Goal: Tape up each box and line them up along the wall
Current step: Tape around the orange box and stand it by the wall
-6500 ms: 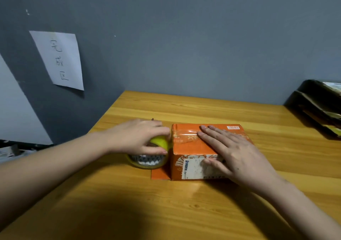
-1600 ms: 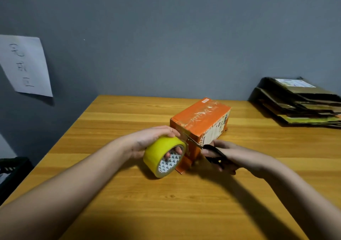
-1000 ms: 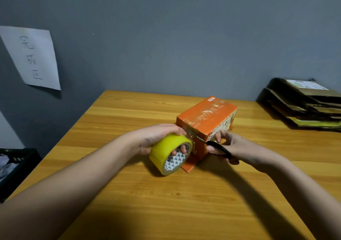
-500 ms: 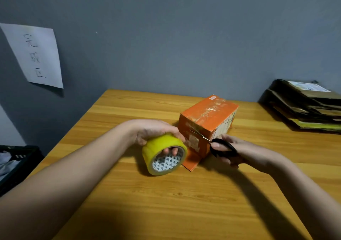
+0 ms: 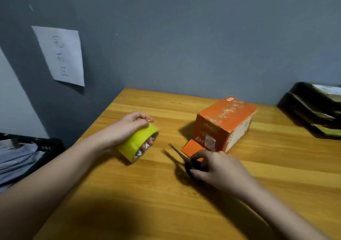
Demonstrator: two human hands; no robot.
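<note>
Wooden table (image 5: 239, 212) meets grey wall (image 5: 184, 37) bearing paper (image 5: 60, 55).

One box (image 5: 224, 124), one tape roll (image 5: 137, 142), one scissors (image 5: 184, 158), two hands (both busy).

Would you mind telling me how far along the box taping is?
Done: clear tape shines across the orange cardboard box top. In hand: the left hand holds the yellow tape roll, the right hand black-handled scissors. Left: its low end flap sticks out, and it sits away from the wall.
</note>
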